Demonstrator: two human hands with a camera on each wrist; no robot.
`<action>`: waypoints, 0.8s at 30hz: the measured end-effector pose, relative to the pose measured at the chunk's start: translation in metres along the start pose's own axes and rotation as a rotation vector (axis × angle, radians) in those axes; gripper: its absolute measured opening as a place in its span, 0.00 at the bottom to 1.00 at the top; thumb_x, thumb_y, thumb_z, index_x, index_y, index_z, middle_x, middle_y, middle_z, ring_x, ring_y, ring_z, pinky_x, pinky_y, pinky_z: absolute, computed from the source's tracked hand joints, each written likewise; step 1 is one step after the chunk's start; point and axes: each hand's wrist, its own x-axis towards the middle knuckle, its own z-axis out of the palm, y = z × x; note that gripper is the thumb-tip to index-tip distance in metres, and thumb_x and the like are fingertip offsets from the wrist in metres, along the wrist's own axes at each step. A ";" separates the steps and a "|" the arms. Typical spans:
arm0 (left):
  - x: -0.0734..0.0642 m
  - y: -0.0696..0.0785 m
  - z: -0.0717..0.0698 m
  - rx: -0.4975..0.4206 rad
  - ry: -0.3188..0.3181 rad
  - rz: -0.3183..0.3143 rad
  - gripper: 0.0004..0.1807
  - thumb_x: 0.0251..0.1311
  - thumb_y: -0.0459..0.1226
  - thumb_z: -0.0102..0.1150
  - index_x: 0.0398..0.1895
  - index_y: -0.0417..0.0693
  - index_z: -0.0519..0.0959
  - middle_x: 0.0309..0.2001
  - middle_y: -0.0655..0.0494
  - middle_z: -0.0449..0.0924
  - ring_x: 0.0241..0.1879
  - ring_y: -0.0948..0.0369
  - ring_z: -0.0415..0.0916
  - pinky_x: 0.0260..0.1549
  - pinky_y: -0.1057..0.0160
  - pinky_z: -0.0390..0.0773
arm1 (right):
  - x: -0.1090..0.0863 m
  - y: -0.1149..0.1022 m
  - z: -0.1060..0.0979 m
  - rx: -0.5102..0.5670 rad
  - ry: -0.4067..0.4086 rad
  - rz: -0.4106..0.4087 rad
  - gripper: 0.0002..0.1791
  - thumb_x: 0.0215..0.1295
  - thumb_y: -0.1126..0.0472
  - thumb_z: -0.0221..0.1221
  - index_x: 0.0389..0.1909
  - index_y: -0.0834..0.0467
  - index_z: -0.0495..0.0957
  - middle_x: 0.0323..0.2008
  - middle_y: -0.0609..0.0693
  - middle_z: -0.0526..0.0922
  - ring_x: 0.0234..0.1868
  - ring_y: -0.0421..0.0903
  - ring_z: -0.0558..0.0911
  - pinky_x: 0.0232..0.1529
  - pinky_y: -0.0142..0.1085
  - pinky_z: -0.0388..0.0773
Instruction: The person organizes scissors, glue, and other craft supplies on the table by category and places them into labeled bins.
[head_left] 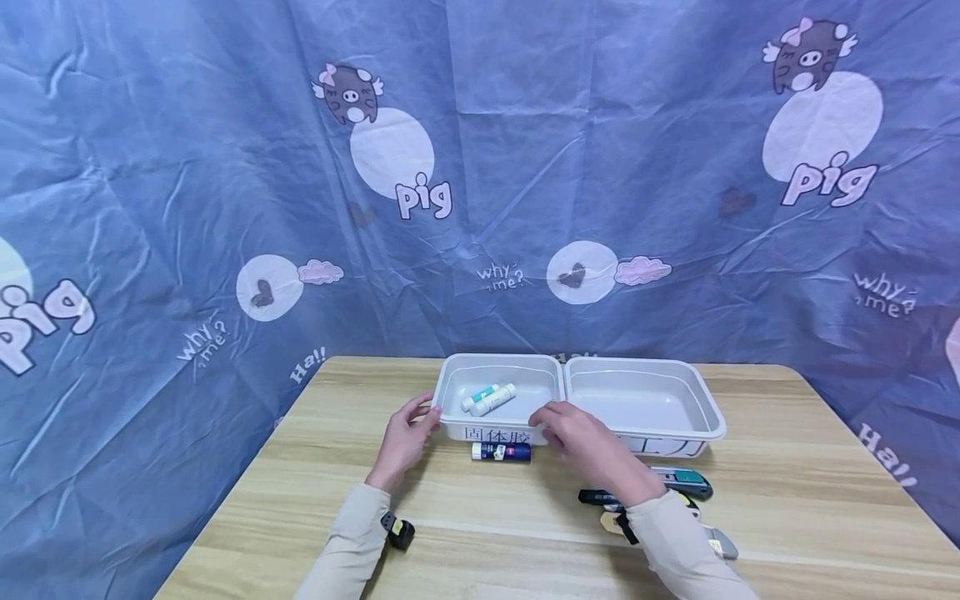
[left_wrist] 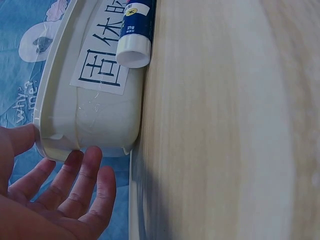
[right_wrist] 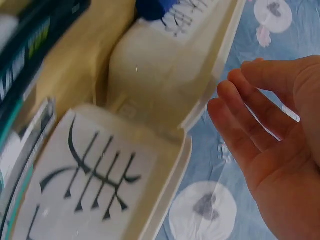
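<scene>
My left hand (head_left: 406, 437) touches the left front corner of a white bin (head_left: 452, 427), thumb at the rim and relaxed fingers against its end wall. The bin has a printed label and holds a teal-and-white glue stick (head_left: 480, 397) and a white glue stick (head_left: 493, 400). A dark blue glue stick (head_left: 512, 452) with a white cap lies along its front. My right hand (head_left: 581, 437) hovers by the bin's right front corner; the right wrist view shows it holding nothing, fingers slightly bent and apart from the rim.
A second white bin (head_left: 712, 417), labelled on its front, stands right of the first. Several utility knives, one with a teal panel (head_left: 684, 478), lie before it, partly under my right forearm. A blue patterned cloth (head_left: 480, 208) hangs behind the wooden table (head_left: 315, 467).
</scene>
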 end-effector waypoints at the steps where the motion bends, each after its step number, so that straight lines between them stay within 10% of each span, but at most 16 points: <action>1: 0.000 0.000 0.000 -0.001 -0.001 0.000 0.24 0.72 0.37 0.60 0.68 0.40 0.74 0.54 0.38 0.83 0.45 0.45 0.84 0.40 0.59 0.83 | 0.000 -0.002 0.002 -0.004 0.000 -0.007 0.18 0.57 0.79 0.63 0.45 0.58 0.83 0.42 0.48 0.85 0.43 0.44 0.83 0.43 0.36 0.84; 24: 0.000 0.000 0.000 0.001 -0.004 -0.001 0.24 0.72 0.37 0.60 0.68 0.41 0.74 0.55 0.38 0.82 0.46 0.44 0.84 0.41 0.57 0.83 | -0.002 -0.022 0.031 0.048 -0.166 0.033 0.15 0.63 0.70 0.67 0.49 0.54 0.85 0.48 0.45 0.87 0.49 0.46 0.87 0.49 0.40 0.85</action>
